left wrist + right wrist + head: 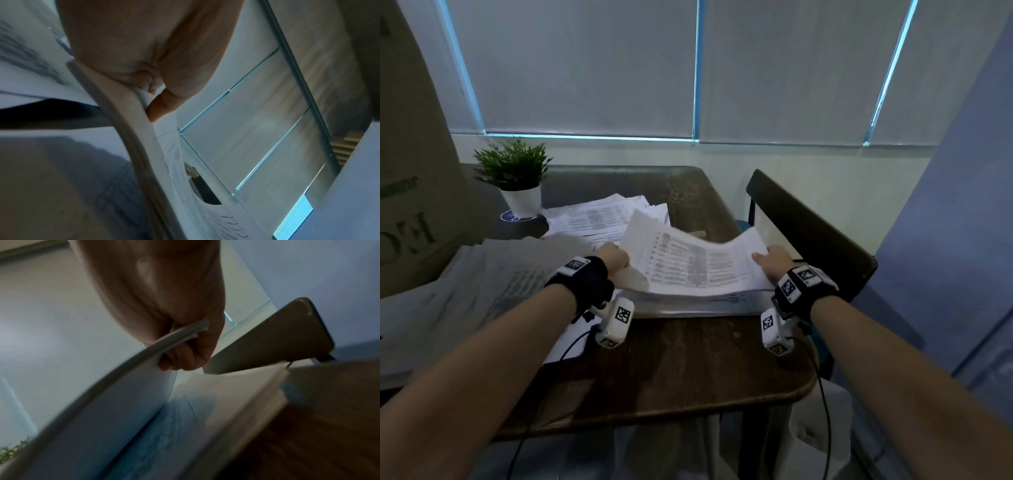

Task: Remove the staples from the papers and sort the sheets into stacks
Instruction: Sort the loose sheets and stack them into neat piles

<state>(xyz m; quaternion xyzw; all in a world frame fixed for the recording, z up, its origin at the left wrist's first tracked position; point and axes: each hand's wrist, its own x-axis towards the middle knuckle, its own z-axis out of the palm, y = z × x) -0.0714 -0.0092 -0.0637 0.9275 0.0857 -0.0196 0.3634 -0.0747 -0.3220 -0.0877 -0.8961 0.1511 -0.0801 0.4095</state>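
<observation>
Two bare forearms, each with a black wrist strap, reach forward over the dark brown wooden surface (pixel 688 370). Left hand (pixel 613 258) pinches the left edge of a bundle of white printed sheets (pixel 698 263); the left wrist view shows the thumb (pixel 162 105) pressed against the paper edge (pixel 144 129) with the other fingers behind it. Right hand (pixel 774 258) grips the right edge of the same bundle; the right wrist view shows curled fingers (pixel 185 356) under the sheets (pixel 123 386) and the thumb on top. Held between both hands, the bundle bows upward, its left half lifted clear of a flat stack of white paper (pixel 688 303) lying beneath it on the surface. A staple cannot be made out. Left of the hands lies a grey newspaper (pixel 465 291). Beyond the bundle sits a loose pile of printed white papers (pixel 599 216). Farther left stands a green plant in a white pot (pixel 517 178). A dark chair back (pixel 808 229) rises at right, before closed grey window blinds (pixel 585 68).
</observation>
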